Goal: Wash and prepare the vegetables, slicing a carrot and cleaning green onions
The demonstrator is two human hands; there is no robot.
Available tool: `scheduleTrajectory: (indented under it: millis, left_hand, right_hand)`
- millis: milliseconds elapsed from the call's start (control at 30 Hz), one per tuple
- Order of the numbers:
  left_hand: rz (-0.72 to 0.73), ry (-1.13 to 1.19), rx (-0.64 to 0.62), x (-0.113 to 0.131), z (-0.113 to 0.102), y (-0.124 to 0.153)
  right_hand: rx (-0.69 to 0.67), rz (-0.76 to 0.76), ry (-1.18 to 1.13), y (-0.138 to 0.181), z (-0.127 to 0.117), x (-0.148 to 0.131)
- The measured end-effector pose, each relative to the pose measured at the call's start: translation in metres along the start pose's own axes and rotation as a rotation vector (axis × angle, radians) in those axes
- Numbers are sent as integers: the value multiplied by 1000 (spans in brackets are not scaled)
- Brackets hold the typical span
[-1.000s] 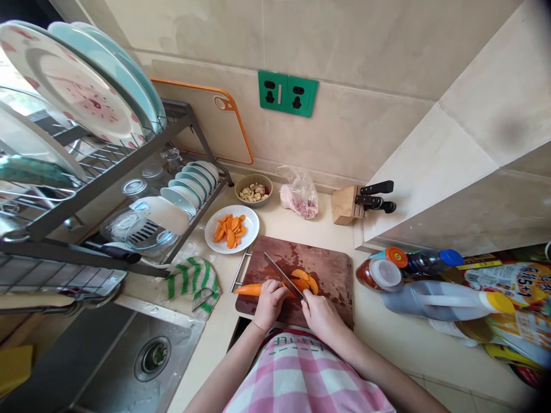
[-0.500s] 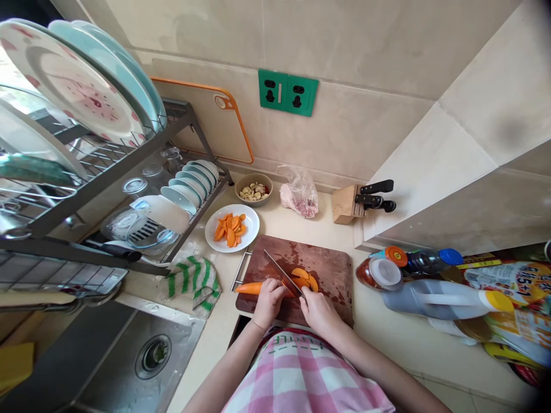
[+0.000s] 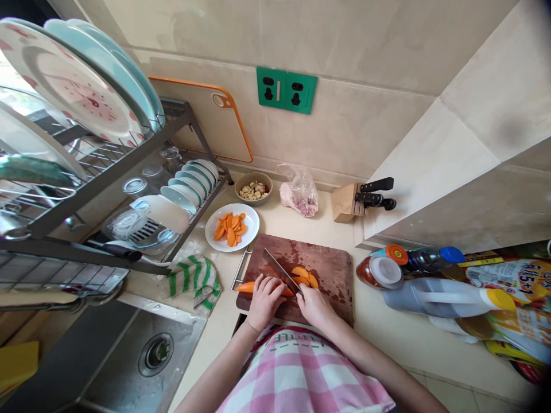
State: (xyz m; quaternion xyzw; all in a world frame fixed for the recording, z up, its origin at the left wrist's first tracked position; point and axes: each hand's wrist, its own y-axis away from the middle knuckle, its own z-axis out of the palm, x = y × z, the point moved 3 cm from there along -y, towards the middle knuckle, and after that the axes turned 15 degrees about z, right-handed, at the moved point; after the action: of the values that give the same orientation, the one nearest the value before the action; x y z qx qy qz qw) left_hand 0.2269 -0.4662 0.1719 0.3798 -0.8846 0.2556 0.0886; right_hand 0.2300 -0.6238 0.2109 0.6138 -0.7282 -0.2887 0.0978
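Head view: left hand (image 3: 266,299) had its fingers clamped over a carrot (image 3: 246,287), which lay on the cutting board (image 3: 331,281), tip toward 9 o'clock. Right hand (image 3: 316,307) was closed round the handle of a knife (image 3: 279,268), blade toward 11 o'clock. Slices (image 3: 305,277) lay just beside the blade at 3 o'clock. From the board: plate (image 3: 210,236) of carrot pieces (image 3: 231,228) at 10, bagged meat (image 3: 300,201) at 12.

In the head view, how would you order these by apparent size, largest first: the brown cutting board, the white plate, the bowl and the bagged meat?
1. Brown cutting board
2. White plate
3. Bowl and bagged meat: too alike to rank
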Motion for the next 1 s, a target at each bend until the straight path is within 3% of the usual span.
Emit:
scheduleTrajectory:
  millis: [267, 433, 633, 867, 1000]
  left_hand:
    - [31, 52, -32, 7, 22, -19]
    - [-46, 121, 43, 17, 26, -33]
    - [-116, 104, 89, 19, 27, -34]
    - [-120, 108, 89, 19, 28, -34]
    - [-115, 113, 89, 19, 28, -35]
  right_hand:
    - [32, 72, -5, -1, -14, 35]
    - [110, 85, -10, -1, -16, 55]
    - [118, 48, -67, 6, -14, 51]
    - [88, -59, -75, 28, -24, 43]
    - [41, -44, -52, 37, -31, 46]
